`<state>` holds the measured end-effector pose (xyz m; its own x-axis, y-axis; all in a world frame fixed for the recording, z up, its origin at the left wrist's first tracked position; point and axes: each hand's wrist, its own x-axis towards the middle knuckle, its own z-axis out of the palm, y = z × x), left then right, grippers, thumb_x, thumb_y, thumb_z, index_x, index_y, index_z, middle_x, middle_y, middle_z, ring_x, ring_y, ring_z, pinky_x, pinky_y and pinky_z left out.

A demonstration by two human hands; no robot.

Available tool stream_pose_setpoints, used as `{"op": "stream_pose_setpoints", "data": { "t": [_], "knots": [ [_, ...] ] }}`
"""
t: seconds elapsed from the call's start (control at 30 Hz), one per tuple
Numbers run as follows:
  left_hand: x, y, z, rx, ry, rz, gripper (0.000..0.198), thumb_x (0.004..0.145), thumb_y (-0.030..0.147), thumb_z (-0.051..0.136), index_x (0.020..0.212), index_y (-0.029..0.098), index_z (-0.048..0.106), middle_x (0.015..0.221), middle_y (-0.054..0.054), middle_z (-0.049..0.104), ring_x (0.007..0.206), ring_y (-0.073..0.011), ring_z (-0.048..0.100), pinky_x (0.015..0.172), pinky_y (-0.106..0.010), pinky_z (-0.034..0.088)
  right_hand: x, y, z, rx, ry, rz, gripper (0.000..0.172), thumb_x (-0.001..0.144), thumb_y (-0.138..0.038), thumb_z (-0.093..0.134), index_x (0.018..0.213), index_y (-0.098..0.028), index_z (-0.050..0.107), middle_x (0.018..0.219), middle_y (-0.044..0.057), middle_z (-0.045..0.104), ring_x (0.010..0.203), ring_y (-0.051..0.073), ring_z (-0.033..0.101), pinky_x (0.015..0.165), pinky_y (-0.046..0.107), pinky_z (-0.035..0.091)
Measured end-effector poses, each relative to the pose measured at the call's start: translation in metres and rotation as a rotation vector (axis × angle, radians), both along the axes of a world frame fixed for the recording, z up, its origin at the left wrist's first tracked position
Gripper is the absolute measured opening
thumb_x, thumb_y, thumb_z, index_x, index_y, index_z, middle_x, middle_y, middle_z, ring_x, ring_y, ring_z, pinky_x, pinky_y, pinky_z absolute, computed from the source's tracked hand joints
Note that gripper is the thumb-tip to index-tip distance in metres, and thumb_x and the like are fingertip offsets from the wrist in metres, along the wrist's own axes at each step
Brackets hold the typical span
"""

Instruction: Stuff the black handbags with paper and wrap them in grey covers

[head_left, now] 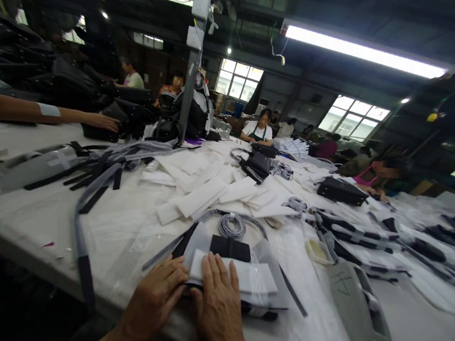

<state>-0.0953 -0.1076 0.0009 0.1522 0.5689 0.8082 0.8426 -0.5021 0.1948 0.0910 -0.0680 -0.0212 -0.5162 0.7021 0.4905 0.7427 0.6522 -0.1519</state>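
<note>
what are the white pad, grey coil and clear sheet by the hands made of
The white pad looks like matte non-woven fabric or thin foam: dull surface, soft edges, exact stuff unclear. The coiled grey cord seems woven textile, with fine ribbing along its turns. The clear sheet looks like thin plastic film, glossy, with creases and glare.

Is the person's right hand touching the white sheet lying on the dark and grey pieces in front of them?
Touching. The head view shows the fingers of the right hand lying flat on the white sheet, with no gap visible between them.
</note>
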Motion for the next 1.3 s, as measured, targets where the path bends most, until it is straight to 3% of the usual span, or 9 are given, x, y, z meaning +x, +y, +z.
{"op": "stream_pose_setpoints", "data": {
  "t": [0.13,0.27,0.47,0.6,0.7,0.87,1.1,1.2,1.3],
  "knots": [
    [0.009,-0.003,0.010,0.037,0.049,0.051,0.024,0.096,0.011,0.041,0.095,0.022,0.062,0.094,-0.003,0.073,0.098,-0.0176,0.070,0.093,-0.031,0.057,-0.005,0.001,-0.004,-0.003,-0.012,-0.012,0.054,0.095,-0.028,0.056,0.148,-0.021,0.043,0.147,0.011,0.053,0.136,0.034,0.048,0.116,0.059,0.029],
    [0.020,-0.001,0.013,0.026,0.221,0.057,0.041,0.090,0.007,0.040,0.126,0.015,0.057,0.126,-0.010,0.068,0.120,-0.0216,0.062,0.105,-0.037,0.050,-0.006,0.001,0.004,-0.078,-0.046,-0.010,0.057,0.092,-0.016,0.053,0.148,-0.020,0.044,0.148,0.010,0.052,0.138,0.032,0.046,0.116,0.058,0.030],
    [0.017,0.012,-0.021,0.060,0.393,0.019,0.053,0.091,0.004,0.038,0.143,0.013,0.045,0.135,-0.010,0.063,0.125,-0.0203,0.060,0.110,-0.038,0.045,0.053,0.017,0.067,-0.350,0.005,0.140,0.059,0.083,-0.027,0.070,0.140,-0.023,0.055,0.143,0.011,0.057,0.134,0.028,0.050,0.113,0.048,0.040],
    [0.014,0.012,-0.032,0.071,0.366,0.023,0.053,0.095,0.002,0.037,0.147,0.014,0.042,0.138,-0.010,0.062,0.132,-0.0199,0.054,0.116,-0.040,0.038,0.107,0.035,0.092,-0.395,-0.133,-0.069,0.105,0.061,-0.046,0.089,0.150,-0.016,0.042,0.150,0.020,0.047,0.140,0.038,0.040,0.117,0.058,0.028],
    [0.014,0.013,-0.034,0.075,0.348,0.031,0.054,0.095,0.002,0.037,0.147,0.015,0.042,0.138,-0.010,0.061,0.132,-0.0190,0.054,0.118,-0.040,0.035,0.121,0.041,0.083,-0.440,-0.244,-0.118,0.121,0.051,-0.049,0.093,0.152,-0.015,0.037,0.146,0.021,0.050,0.135,0.040,0.046,0.117,0.058,0.026],
    [0.014,0.015,-0.035,0.070,0.353,0.015,0.053,0.097,0.006,0.037,0.148,0.015,0.041,0.139,-0.009,0.061,0.130,-0.0191,0.056,0.116,-0.038,0.038,0.116,0.044,0.064,-0.320,-0.226,-0.132,0.126,0.043,-0.053,0.095,0.151,-0.020,0.038,0.128,0.016,0.061,0.118,0.039,0.055,0.111,0.058,0.031],
    [0.013,0.011,-0.029,0.011,0.308,0.004,0.048,0.096,0.009,0.043,0.143,0.018,0.047,0.135,-0.011,0.063,0.128,-0.0231,0.058,0.111,-0.040,0.045,0.122,0.042,0.057,-0.253,-0.180,-0.109,0.101,0.052,-0.049,0.092,0.139,-0.020,0.051,0.113,0.012,0.066,0.108,0.036,0.058,0.105,0.054,0.038],
    [0.015,0.010,-0.031,-0.024,0.269,0.023,0.043,0.096,0.009,0.044,0.138,0.018,0.051,0.133,-0.011,0.064,0.129,-0.0247,0.057,0.109,-0.041,0.048,0.121,0.032,0.054,-0.135,-0.205,-0.099,0.100,0.060,-0.048,0.088,0.146,-0.019,0.044,0.129,0.015,0.062,0.122,0.038,0.053,0.115,0.060,0.024],
    [0.019,0.009,-0.033,-0.021,0.205,0.040,0.041,0.095,0.006,0.041,0.133,0.017,0.053,0.131,-0.012,0.063,0.129,-0.0259,0.056,0.107,-0.044,0.050,0.101,0.021,0.054,-0.066,-0.228,-0.030,0.103,0.066,-0.047,0.086,0.151,-0.019,0.036,0.152,0.016,0.045,0.142,0.040,0.034,0.119,0.062,0.016]
  ]
}}
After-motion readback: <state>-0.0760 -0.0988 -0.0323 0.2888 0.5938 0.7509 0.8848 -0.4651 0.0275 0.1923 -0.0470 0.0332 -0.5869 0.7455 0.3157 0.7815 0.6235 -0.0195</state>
